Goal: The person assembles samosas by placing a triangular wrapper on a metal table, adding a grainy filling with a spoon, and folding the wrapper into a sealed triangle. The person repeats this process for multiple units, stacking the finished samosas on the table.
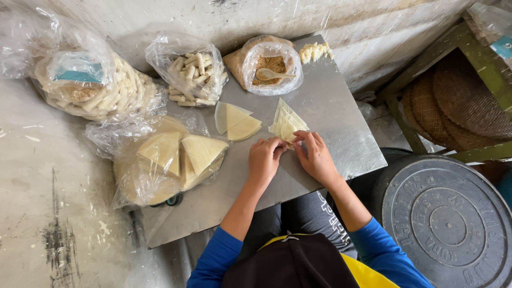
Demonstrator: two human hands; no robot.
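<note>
Pinching, apparently, both hands (290, 157) close on a wrapper (287, 125).

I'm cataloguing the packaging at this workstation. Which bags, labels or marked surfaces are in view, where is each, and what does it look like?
Large clear bag: far left, pale rolls, teal label.
Small clear bag: top centre, short pale rolls.
Open bag: right of it, brown filling, spoon.
Wrapper bag: left of the hands, pale triangular sheets.
Round grey lid: lower right, raised lettering.
</note>
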